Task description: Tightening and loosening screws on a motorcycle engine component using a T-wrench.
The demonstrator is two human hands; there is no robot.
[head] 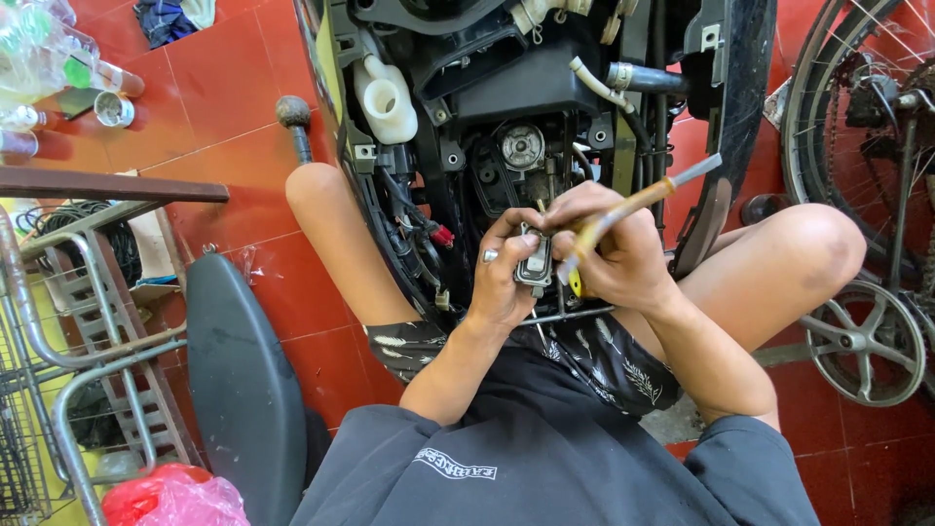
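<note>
The left hand [502,282] grips a small grey metal part [535,261]. The right hand [614,255], at its 3 o'clock, holds a yellow-handled screwdriver [623,209] against it.

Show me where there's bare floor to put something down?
Bare red tiles lie between the bottles, the left knee and the metal rack. It is crowded at the open engine bay and by the bicycle wheel.

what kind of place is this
Likely a small repair shop or home garage for scooters and bikes. A scooter sits opened up with its panels off, a bicycle wheel stands on the right, and the right hand holds a screwdriver over a small metal part.
</note>
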